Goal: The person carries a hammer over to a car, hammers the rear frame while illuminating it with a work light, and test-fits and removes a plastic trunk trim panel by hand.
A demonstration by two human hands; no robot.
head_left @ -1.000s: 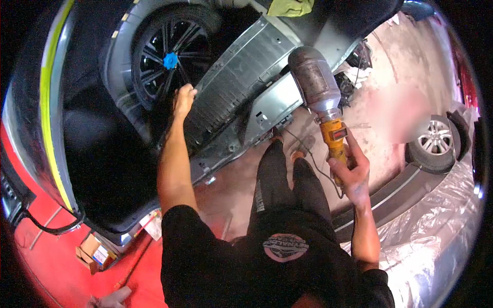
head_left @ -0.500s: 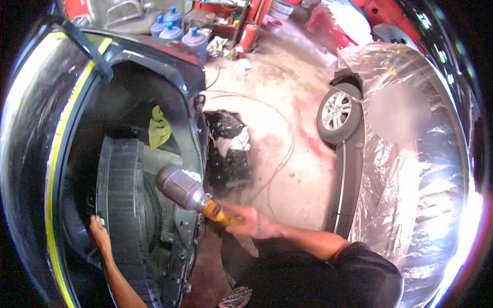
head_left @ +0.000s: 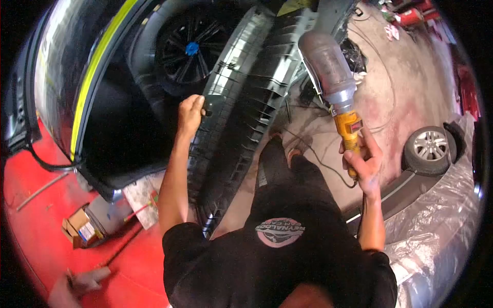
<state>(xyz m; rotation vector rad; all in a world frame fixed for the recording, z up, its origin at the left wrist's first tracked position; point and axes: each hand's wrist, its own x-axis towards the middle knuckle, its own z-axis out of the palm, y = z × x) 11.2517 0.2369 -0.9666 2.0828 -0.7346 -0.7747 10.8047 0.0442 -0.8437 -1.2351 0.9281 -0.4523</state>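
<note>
My left hand point(head_left: 191, 114) is closed on the far edge of a long black ribbed plastic trim panel point(head_left: 226, 138), which lies at a slant across the car's open trunk. My right hand point(head_left: 364, 164) wraps the yellow handle of a corded power tool point(head_left: 331, 77). The tool has a big grey bottle-shaped head, pointing up and away from me, beside the panel's far end. Its exact kind is unclear. Behind the panel, a dark spoked wheel with a blue center point(head_left: 192, 49) lies in the trunk. A yellow-green cloth point(head_left: 294, 6) shows at the top edge.
Yellow tape point(head_left: 97, 77) runs along plastic film at the trunk edge. On the right stand a silver car wheel point(head_left: 429, 149) and plastic sheeting point(head_left: 441, 210). A cable point(head_left: 328, 169) lies on the floor near my feet. An opened cardboard box point(head_left: 79, 226) sits on the red surface at lower left.
The view has swung left and toward my body. The trim panel now lies at a slant, with the left hand on its edge. The power tool has turned to point upward.
</note>
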